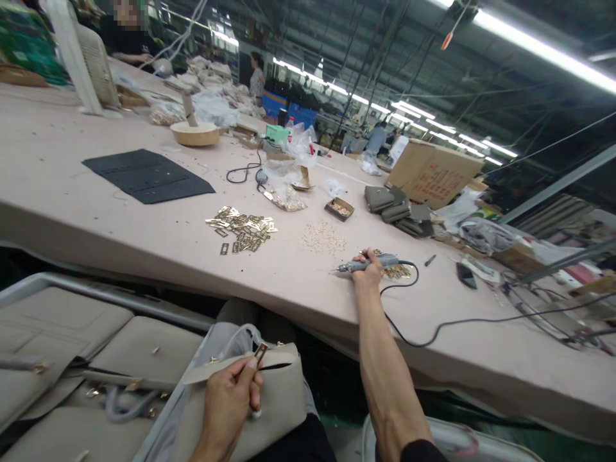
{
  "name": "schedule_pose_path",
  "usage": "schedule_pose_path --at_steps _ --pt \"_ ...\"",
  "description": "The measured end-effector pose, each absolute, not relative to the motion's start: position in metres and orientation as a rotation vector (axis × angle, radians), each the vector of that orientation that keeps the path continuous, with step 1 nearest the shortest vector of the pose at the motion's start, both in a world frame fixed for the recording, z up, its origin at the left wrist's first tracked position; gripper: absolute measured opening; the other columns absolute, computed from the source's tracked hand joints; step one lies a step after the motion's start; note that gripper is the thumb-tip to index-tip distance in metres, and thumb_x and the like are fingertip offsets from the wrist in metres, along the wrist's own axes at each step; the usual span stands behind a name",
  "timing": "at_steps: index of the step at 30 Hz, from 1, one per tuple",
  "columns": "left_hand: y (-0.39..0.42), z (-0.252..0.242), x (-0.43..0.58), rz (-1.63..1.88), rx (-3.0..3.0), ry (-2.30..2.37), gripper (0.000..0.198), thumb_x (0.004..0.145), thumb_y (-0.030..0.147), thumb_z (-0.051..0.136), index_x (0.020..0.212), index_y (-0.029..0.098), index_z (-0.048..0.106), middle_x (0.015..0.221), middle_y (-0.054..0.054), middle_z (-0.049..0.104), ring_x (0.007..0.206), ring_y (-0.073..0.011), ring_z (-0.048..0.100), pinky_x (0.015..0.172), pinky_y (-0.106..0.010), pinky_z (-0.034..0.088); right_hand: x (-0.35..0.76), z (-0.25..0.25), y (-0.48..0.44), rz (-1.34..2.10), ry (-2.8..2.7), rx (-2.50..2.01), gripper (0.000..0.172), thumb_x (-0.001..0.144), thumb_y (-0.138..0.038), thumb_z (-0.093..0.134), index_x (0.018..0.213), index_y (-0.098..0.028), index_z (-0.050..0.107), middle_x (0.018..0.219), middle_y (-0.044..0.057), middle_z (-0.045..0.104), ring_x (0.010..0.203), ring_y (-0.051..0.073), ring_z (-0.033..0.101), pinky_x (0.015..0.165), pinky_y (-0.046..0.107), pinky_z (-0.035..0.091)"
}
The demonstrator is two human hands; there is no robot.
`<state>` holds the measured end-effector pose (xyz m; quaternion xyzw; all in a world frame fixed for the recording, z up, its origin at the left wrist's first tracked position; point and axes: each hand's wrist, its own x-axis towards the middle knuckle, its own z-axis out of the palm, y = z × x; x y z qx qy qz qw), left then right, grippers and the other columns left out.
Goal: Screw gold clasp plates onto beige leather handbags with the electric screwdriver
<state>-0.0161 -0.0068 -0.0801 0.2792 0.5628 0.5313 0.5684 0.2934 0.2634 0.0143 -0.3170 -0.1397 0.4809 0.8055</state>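
Note:
Between the thumb and fingers of my left hand (235,391) is a small gold rectangular metal plate (260,351). That hand is over a beige handbag (283,391) on my lap, near a dark slot in its flap. My right hand (368,269) is wrapped round a grey electric screwdriver (387,260), held low over the table with its thin bit pointing left. A dark cord runs from its back end. Tiny gold screws (325,237) lie scattered beyond the bit. A pile of gold rectangular plates (243,230) lies to their left, and more gold pieces (397,272) lie beside my right hand.
A bin of beige bags (52,321) stands at my left. On the table (298,282) are a black sheet (149,176), a small box of screws (339,208), folded grey-brown pouches (397,208) and a cardboard box (433,173). The cord (462,321) crosses the right side. People work farther back.

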Motion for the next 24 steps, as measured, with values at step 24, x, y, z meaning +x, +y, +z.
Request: schedule_pose_path --at_steps 24 --pt "0.0 -0.079 -0.015 1.239 0.572 1.314 0.05 0.076 0.064 0.077 0.075 0.014 0.07 0.045 0.002 0.057 0.033 -0.011 0.045 0.033 -0.022 0.04 0.295 -0.002 0.271 0.96 -0.305 -0.754 0.028 0.078 -0.015 0.075 0.088 -0.021 0.05 0.073 -0.009 0.059 0.048 0.004 0.049 0.049 0.018 0.049"
